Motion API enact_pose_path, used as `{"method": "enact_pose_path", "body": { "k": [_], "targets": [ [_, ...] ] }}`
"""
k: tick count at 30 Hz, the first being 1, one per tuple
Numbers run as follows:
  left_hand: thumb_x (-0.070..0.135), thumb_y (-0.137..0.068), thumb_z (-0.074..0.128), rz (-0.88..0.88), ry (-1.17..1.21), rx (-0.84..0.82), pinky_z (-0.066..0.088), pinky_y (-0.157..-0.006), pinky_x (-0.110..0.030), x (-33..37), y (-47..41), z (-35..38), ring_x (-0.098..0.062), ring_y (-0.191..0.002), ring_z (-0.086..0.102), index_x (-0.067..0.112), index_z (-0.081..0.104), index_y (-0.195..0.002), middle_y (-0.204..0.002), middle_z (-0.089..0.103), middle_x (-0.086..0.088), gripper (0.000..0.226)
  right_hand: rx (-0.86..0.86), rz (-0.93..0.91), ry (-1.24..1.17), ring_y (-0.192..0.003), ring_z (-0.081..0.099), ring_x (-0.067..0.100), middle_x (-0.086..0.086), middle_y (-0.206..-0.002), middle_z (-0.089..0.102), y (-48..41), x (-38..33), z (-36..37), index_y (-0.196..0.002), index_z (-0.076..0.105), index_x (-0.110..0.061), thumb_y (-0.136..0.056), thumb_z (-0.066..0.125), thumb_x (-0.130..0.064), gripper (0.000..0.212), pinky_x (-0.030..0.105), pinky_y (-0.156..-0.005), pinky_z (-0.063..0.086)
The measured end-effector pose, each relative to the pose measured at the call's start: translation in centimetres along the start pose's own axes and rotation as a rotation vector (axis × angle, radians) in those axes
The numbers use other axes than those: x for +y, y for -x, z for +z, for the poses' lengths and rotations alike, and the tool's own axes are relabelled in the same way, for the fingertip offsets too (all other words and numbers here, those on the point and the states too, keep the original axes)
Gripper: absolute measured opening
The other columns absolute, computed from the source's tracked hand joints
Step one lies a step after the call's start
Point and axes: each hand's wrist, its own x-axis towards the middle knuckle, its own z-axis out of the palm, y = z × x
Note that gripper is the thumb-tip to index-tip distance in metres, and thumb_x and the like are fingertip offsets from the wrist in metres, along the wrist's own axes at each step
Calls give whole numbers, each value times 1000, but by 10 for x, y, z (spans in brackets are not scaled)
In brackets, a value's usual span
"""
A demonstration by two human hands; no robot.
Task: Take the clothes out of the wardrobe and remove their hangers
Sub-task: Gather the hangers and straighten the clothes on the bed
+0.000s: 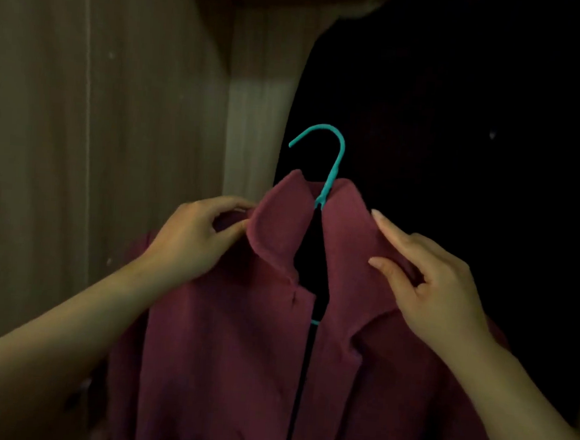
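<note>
A maroon collared shirt (237, 370) hangs open-fronted on a teal hanger (334, 161), held up in front of the dim wardrobe interior with a dark garment (457, 163) behind it. The hanger's hook rises free above the collar, touching no rail that can be seen, and its stem runs down between the two collar flaps, so its long axis is near upright and lies midway between the hands; a short teal piece of its lower frame shows in the front opening. The left hand (191, 237) has its fingers (234, 205) clamped on the shirt's shoulder just beside the left collar flap, thumb beneath and fingers over the cloth. The right hand (438, 292) rests on the right collar flap with its fingers spread and extended, the thumb pressing a fold of cloth; whether it truly grips is hard to tell. Both hands sit about equally near the stem, one on each side. The next move likely turns on this: each shoulder must slide outward and off a hanger arm hidden under the cloth, while the hook stays clear above.
</note>
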Motion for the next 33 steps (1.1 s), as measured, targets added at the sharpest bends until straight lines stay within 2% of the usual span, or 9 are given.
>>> {"method": "enact_pose_path", "body": {
  "k": [5,8,10,13,16,18,23,27,33],
  "targets": [
    [30,-85,62,104,20,108,40,-77,-7,-28,-116,0,5,-93,58,29,67,-106,-99,67,18,22,37,-66,17,-87,64,21,8,-95,67,-108,47,17,-133,43,-43,-83,62,-30,54,25,-77,50],
    [29,-86,62,125,56,162,35,-70,2,-57,-172,10,8,-88,56,29,67,-103,-94,64,19,18,40,-26,-32,-109,53,-10,-16,-118,61,-163,65,38,-124,49,-44,-82,68,-22,51,6,-91,39],
    [32,-86,62,143,80,173,34,-69,1,-80,-208,18,2,-86,57,27,67,-101,-93,65,17,17,80,-17,25,-108,46,-20,-30,-115,53,-197,75,54,-119,51,-46,-82,69,-21,49,1,-93,34],
    [37,-85,61,155,117,192,40,-71,-12,-124,-266,31,-1,-82,58,37,64,-92,-87,63,19,8,161,-2,177,-109,51,-10,-27,-114,55,-248,87,76,-119,56,-44,-82,69,-23,45,7,-95,37],
    [42,-88,54,187,153,238,44,-81,-26,-162,-321,39,-11,-91,57,27,64,-110,-102,62,5,28,230,-18,329,-109,58,4,-16,-118,63,-299,96,89,-122,56,-43,-82,69,-24,46,23,-97,44],
    [40,-84,44,209,271,306,37,-81,-20,-174,-353,35,-8,-101,51,20,58,-123,-112,54,5,46,262,-29,434,-109,59,11,-10,-119,64,-332,97,95,-125,53,-44,-83,68,-26,48,28,-95,47],
    [30,-97,39,302,512,383,33,-102,-27,-167,-435,11,-10,-123,43,32,50,-131,-133,48,6,37,300,17,647,-110,57,22,-1,-122,63,-416,91,107,-130,43,-50,-87,62,-34,50,34,-87,48],
    [34,-100,33,356,606,353,31,-105,-28,-145,-482,4,-13,-126,42,28,51,-131,-137,48,2,37,340,112,753,-111,55,27,3,-125,59,-476,88,111,-133,40,-49,-90,57,-34,48,33,-81,46],
    [37,-97,41,454,324,271,25,-98,-19,-142,-523,19,-12,-130,36,22,37,-142,-145,38,1,47,405,128,831,-107,57,27,5,-121,60,-540,101,117,-134,42,-43,-93,52,-25,46,33,-75,46]
  ]
}}
